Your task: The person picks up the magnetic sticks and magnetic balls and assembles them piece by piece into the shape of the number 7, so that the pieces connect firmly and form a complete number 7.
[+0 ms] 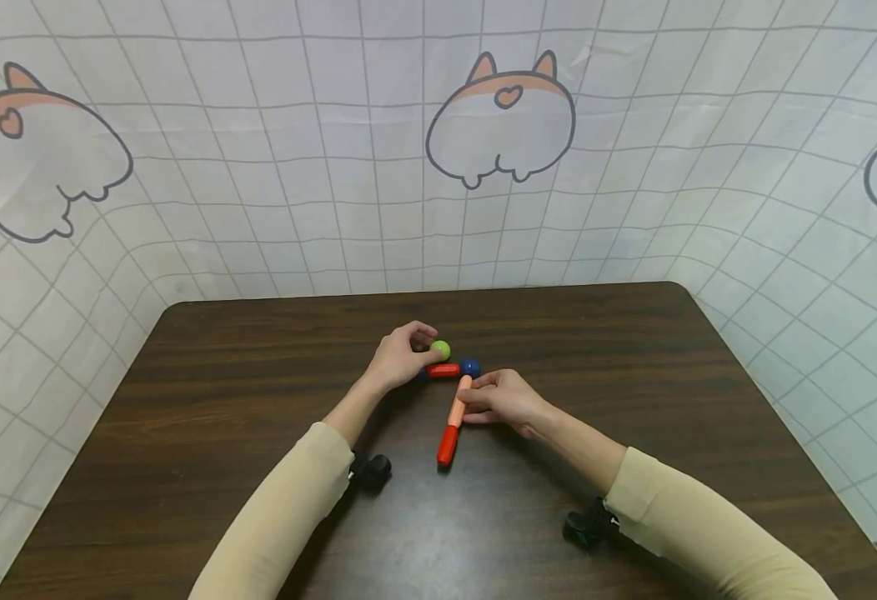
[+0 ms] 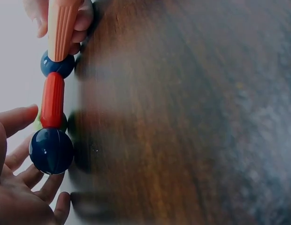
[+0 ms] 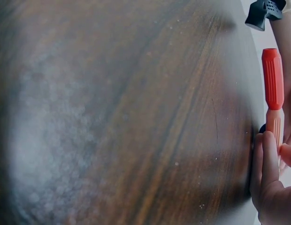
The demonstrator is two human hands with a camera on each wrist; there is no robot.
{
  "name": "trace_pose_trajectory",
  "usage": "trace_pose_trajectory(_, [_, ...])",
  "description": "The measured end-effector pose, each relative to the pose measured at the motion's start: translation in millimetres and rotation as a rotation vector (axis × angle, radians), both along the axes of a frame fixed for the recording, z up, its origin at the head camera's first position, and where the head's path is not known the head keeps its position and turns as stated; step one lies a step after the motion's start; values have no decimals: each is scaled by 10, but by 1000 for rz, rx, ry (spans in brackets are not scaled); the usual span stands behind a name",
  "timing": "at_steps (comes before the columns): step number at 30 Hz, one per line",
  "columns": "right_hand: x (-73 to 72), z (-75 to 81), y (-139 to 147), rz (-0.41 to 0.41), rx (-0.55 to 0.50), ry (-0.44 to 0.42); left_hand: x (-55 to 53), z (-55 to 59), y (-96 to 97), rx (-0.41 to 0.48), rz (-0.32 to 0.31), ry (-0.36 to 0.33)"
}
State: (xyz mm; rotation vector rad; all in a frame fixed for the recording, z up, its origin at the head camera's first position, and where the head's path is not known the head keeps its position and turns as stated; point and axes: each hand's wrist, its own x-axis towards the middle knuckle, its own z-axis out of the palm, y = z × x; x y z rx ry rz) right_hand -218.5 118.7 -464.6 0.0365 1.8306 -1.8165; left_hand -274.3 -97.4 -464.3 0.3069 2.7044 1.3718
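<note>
My left hand [image 1: 399, 358] pinches a light green ball [image 1: 441, 349] between its thumb and a finger at the far side of the group. Just in front lies a short red magnetic rod [image 1: 444, 370], with a blue ball [image 1: 470, 367] at its right end. Another blue ball [image 2: 51, 151] is at its left end, mostly behind my left hand in the head view. With thumb and fingers my right hand [image 1: 509, 400] holds a ribbed peach rod [image 1: 459, 407]. Its far tip meets the right blue ball. A red rod [image 1: 448, 447] continues from its near end, pointing toward me.
The pieces are near the middle of a dark wood table [image 1: 258, 375]. A white grid-patterned curtain [image 1: 333, 167] stands behind and at both sides. Black wrist cameras [image 1: 373, 472] are strapped under both sleeves.
</note>
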Motion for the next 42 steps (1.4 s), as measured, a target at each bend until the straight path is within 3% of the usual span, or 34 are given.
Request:
trace_pose_trajectory(16, [2,-2,-8,9,0,14,-48,-16,-10,-59,-34,-20])
trace_pose_trajectory(26, [16,22,-21,-24,13,-6,-36,-12,-76,52,-29,-13])
trace_pose_trajectory(42, [17,29,-30,-32,6,-13,110,169,-239,113,-20,57])
